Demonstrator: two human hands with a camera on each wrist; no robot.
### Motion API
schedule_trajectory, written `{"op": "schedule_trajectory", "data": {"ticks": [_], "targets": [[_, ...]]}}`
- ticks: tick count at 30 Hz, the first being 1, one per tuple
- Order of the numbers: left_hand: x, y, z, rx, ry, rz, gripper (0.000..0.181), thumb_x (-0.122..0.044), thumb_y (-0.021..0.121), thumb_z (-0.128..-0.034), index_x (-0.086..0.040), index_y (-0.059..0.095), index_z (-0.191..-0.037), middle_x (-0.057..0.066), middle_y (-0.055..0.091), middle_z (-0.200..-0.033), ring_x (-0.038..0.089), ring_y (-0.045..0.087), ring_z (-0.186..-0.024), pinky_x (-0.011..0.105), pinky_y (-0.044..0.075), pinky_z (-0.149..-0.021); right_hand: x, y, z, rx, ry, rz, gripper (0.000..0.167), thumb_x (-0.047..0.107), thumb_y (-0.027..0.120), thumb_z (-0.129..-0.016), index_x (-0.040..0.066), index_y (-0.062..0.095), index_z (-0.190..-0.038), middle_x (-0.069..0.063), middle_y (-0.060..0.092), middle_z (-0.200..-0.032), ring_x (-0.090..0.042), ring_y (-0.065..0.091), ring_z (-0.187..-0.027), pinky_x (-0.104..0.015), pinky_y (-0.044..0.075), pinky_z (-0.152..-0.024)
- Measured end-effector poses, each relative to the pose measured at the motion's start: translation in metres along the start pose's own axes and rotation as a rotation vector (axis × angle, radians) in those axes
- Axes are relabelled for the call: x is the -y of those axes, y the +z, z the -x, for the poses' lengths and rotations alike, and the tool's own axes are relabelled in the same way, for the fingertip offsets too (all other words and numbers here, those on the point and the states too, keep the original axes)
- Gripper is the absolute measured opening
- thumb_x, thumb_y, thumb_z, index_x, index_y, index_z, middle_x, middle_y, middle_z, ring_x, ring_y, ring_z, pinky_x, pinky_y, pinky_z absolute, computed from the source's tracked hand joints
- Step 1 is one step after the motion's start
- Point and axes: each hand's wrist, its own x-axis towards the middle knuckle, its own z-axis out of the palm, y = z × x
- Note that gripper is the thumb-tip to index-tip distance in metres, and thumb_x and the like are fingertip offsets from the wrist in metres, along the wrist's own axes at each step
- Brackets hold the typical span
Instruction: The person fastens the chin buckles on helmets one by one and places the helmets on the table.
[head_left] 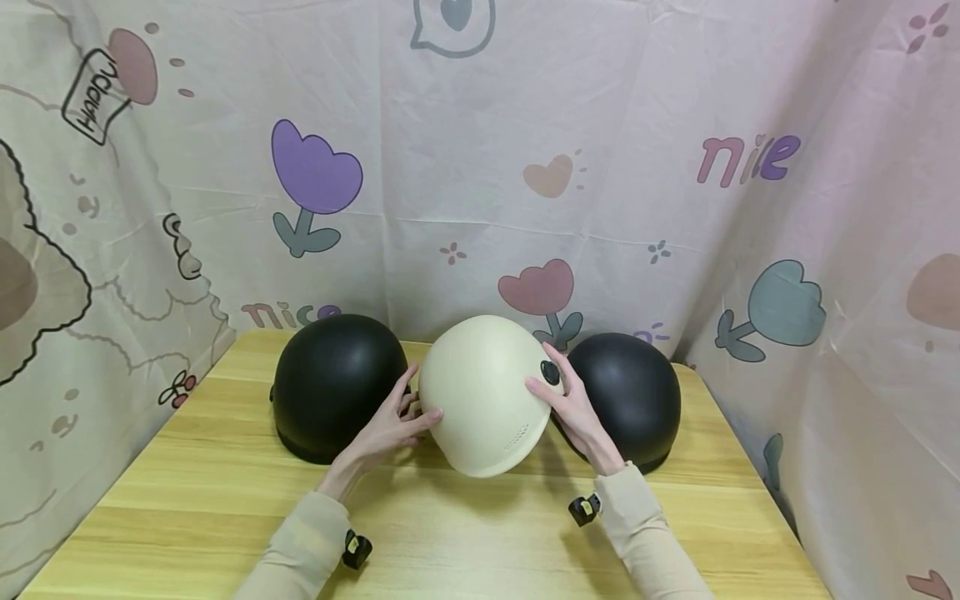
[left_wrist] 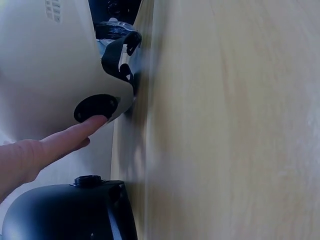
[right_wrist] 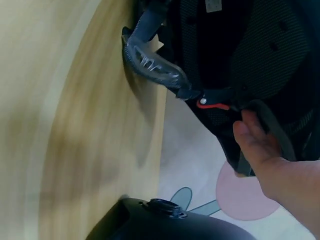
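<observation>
A cream helmet [head_left: 483,396] is held tilted between both hands at the middle of the table. My left hand [head_left: 386,425] holds its left side, thumb on the shell; in the left wrist view, a fingertip touches the round black side cap [left_wrist: 95,107]. On the other side, my right hand [head_left: 573,408] grips the edge by another black cap [head_left: 551,372], thumb outside. In the right wrist view its fingers reach into the dark lining [right_wrist: 270,45], beside a strap with a red buckle tab [right_wrist: 212,105]. Plastic wraps the chin strap [right_wrist: 152,65].
One black helmet [head_left: 337,387] stands left of the cream one, close to my left fingers. Another black helmet [head_left: 630,396] stands to the right, partly behind my right hand. All are on a wooden table [head_left: 187,492], with a printed curtain [head_left: 450,150] behind and at both sides.
</observation>
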Motion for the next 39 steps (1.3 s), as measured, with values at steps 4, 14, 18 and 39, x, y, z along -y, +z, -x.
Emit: {"op": "schedule_trajectory", "data": {"ticks": [4,14,18,39], "targets": [[0.000,0.001,0.000,-0.006,-0.003,-0.004,0.101,-0.033,0.071,-0.0945,-0.033,-0.004,-0.162,0.022,0.008,-0.169,0.049,0.020,-0.151,0.066,0.047,-0.102,-0.003,-0.004,0.001,0.000,-0.016,0.022,0.077,0.011,0.066,-0.096,0.015,0.023,-0.160,-0.012,0.033,-0.159,-0.007,0.061,-0.122,-0.026,0.057,-0.093],[0.002,0.003,0.000,-0.025,0.014,-0.042,0.095,-0.034,0.068,-0.0961,-0.034,0.001,-0.163,0.017,0.004,-0.170,0.057,0.017,-0.148,0.070,0.046,-0.100,-0.012,-0.010,0.004,0.004,-0.004,0.224,0.079,0.019,0.073,-0.091,0.020,0.030,-0.157,-0.010,0.034,-0.156,-0.027,0.022,-0.152,-0.052,0.027,-0.122],[0.004,0.004,0.000,-0.031,0.002,-0.039,0.093,-0.034,0.067,-0.0971,-0.034,0.001,-0.162,0.014,0.003,-0.171,0.056,0.016,-0.149,0.071,0.046,-0.099,-0.012,-0.009,0.005,0.018,0.004,0.261,0.081,0.023,0.073,-0.091,0.022,0.027,-0.157,-0.014,0.035,-0.153,-0.032,0.030,-0.147,-0.048,0.038,-0.115],[0.005,0.006,-0.003,-0.067,0.050,-0.165,0.096,-0.034,0.069,-0.0961,-0.028,0.000,-0.163,0.017,-0.005,-0.170,0.048,0.014,-0.153,0.064,0.029,-0.118,-0.023,-0.012,0.008,0.063,0.083,0.341,0.099,0.027,0.075,-0.089,0.015,0.009,-0.161,-0.016,0.017,-0.164,-0.035,0.008,-0.156,-0.069,0.006,-0.122]]}}
